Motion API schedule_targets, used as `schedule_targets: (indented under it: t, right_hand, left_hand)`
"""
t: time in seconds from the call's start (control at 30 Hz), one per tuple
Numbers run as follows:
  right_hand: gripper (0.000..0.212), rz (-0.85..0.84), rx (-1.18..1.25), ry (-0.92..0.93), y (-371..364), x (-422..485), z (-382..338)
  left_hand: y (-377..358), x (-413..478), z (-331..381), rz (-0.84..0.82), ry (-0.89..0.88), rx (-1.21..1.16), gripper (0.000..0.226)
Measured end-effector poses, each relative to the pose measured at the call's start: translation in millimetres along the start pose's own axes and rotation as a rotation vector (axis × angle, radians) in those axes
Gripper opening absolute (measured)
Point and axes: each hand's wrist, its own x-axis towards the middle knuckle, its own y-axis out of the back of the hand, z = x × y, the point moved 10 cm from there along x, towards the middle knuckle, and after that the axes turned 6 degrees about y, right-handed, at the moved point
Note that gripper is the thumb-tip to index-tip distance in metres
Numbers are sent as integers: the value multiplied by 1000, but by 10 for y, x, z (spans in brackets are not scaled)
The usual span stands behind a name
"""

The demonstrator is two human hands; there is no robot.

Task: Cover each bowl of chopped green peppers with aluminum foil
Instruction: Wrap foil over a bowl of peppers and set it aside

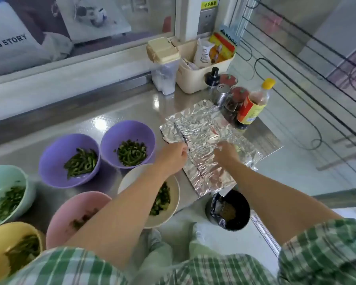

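the person is separating one sheet from the foil (201,128), so i think the task is only beginning: none of the bowls (111,140) is covered yet. the foil is lying on the desk (132,108), to the right of the bowls and just beside a bottle (255,103). six bowls of peppers (132,153) are standing open: two purple bowls (49,167), a white bowl (174,194) partly under the left arm, a pink bowl (70,210), a green bowl (0,177) and a yellow bowl (0,239).

the left hand (174,155) is lying at the near left edge of the foil with fingers curled, and it seems to be gripping that edge. the right hand (226,153) is resting on the middle of the foil, fingers bent, pinching up the wrinkled top sheet. both hands are nearly closed and are holding only foil.

in my judgement the next move is calling for peeling off only one sheet, slowly, because thin sheets are probably clinging together and tearing easily. then it is calling for carrying the sheet left over a near bowl and pressing its edges around the rim.
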Motion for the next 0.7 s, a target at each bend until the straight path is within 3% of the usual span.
schedule_targets:
  t: [0.13,0.23,0.4,0.57,0.7]
  right_hand:
    - [67,-78,-109,-229,170,140,641]
    - [78,-142,-226,-287,240,162,936]
    - [58,-4,-150,-215,496,283,1005]
    - [48,4,234,-121,619,299,869]
    - [31,-64,205,15,675,327,736]
  left_hand:
    - [-564,107,228,-211,31,56,32]
    - [-882,158,321,-293,40,108,35]
    - [-1148,98,309,-339,105,88,29]
    - [-1232,120,218,-303,174,-4,24]
    - [-1201,60,239,-287,195,-64,25]
